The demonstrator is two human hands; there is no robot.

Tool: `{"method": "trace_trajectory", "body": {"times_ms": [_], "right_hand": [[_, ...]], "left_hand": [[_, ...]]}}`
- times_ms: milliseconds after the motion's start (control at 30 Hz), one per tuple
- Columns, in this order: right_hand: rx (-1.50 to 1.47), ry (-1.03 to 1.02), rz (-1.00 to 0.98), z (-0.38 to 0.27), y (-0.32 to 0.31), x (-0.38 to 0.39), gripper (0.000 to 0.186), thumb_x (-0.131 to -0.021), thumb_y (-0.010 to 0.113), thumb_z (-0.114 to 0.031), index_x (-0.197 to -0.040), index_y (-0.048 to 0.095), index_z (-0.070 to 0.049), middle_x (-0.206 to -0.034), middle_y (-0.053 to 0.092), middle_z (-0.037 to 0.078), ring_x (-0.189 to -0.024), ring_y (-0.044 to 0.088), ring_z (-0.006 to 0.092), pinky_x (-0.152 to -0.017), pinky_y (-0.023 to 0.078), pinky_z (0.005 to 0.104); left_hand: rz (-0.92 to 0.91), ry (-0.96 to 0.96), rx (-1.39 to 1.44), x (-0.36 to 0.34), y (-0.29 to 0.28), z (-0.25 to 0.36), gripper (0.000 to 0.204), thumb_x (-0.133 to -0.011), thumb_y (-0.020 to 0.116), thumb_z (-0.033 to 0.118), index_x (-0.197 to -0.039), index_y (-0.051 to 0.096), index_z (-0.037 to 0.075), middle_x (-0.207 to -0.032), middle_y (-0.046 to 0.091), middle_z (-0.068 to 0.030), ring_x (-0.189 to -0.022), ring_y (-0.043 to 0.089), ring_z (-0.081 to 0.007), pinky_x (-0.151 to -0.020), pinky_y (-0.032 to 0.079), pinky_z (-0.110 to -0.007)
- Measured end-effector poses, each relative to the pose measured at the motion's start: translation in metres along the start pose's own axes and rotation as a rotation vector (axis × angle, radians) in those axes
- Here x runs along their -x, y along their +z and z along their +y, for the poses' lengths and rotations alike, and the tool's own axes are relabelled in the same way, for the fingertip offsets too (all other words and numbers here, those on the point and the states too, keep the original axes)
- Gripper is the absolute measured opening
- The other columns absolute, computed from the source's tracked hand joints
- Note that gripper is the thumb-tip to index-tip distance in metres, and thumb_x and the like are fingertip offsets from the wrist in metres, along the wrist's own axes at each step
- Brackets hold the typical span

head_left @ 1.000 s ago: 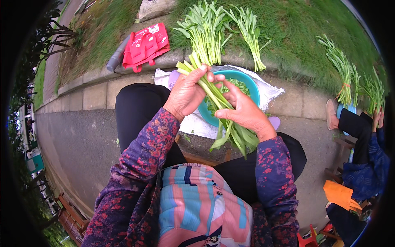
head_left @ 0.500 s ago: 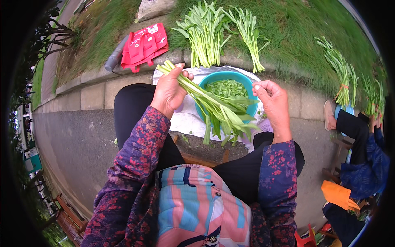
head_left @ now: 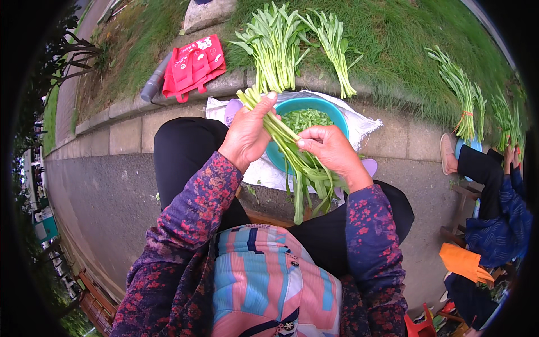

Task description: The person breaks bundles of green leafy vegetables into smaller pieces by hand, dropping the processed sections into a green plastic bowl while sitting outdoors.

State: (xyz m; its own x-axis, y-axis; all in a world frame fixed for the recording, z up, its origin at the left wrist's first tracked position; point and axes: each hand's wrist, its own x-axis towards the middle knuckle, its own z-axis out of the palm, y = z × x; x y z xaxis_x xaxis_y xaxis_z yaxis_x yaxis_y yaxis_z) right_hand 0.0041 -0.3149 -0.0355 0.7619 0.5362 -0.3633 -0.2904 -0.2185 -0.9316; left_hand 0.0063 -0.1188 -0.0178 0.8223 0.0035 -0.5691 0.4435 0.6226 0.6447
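My left hand is wrapped round the stems of a bunch of water spinach, pale cut ends up and leaves hanging down to the right. My right hand pinches at the middle of the same bunch, thumb against forefinger; which stem it grips is partly hidden. Beneath the bunch, a teal basin holds torn green pieces. The basin stands on a white woven sack between my knees.
A large pile of water spinach and a smaller one lean on the kerb. To their left lie a red bag and a grey cylinder. At right, another person sits by tied bundles.
My right hand has moved left and down from beside the basin onto the bunch. My left hand has shifted slightly right, and the leaves now hang lower and steeper.
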Motion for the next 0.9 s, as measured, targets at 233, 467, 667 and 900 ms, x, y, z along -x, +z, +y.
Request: {"method": "trace_trajectory", "body": {"times_ms": [233,467,667,900], "right_hand": [[-0.174,0.055,-0.065,-0.008,-0.006,0.004,0.02,-0.086,0.063,-0.018,-0.095,0.067,0.001,-0.079,0.064,0.001,-0.074,0.057,0.0069,-0.068,0.046,0.0224],[-0.045,-0.063,0.219,0.002,-0.021,0.003,0.022,-0.082,0.068,-0.011,-0.099,0.065,0.001,-0.089,0.063,0.001,-0.077,0.057,0.0075,-0.073,0.047,0.0245],[0.473,-0.57,0.685,-0.017,-0.009,0.003,0.006,-0.074,0.068,-0.006,-0.078,0.064,-0.007,-0.077,0.059,0.006,-0.08,0.056,0.0252,-0.073,0.045,0.035],[0.431,-0.396,0.492,-0.006,0.022,0.004,0.009,-0.073,0.07,-0.007,-0.079,0.063,-0.007,-0.075,0.058,0.006,-0.072,0.058,0.0231,-0.064,0.047,0.0351]], "left_hand": [[-0.17,0.045,0.041,0.01,0.002,0.005,0.015,-0.091,0.057,0.014,-0.101,0.054,0.004,-0.087,0.057,-0.0047,-0.082,0.055,-0.0179,-0.079,0.047,-0.034],[-0.037,0.042,0.121,0.007,-0.003,0.015,0.014,-0.094,0.052,0.018,-0.097,0.051,0.004,-0.084,0.058,-0.0071,-0.082,0.058,-0.0214,-0.077,0.049,-0.038],[0.025,0.192,0.145,-0.001,-0.007,0.007,0.012,-0.093,0.053,0.013,-0.093,0.047,0.003,-0.082,0.054,-0.008,-0.081,0.055,-0.0227,-0.082,0.048,-0.038],[0.032,0.256,0.124,-0.001,0.001,-0.003,0.01,-0.093,0.054,0.013,-0.094,0.049,0.004,-0.081,0.054,-0.0076,-0.083,0.055,-0.022,-0.081,0.047,-0.038]]}}
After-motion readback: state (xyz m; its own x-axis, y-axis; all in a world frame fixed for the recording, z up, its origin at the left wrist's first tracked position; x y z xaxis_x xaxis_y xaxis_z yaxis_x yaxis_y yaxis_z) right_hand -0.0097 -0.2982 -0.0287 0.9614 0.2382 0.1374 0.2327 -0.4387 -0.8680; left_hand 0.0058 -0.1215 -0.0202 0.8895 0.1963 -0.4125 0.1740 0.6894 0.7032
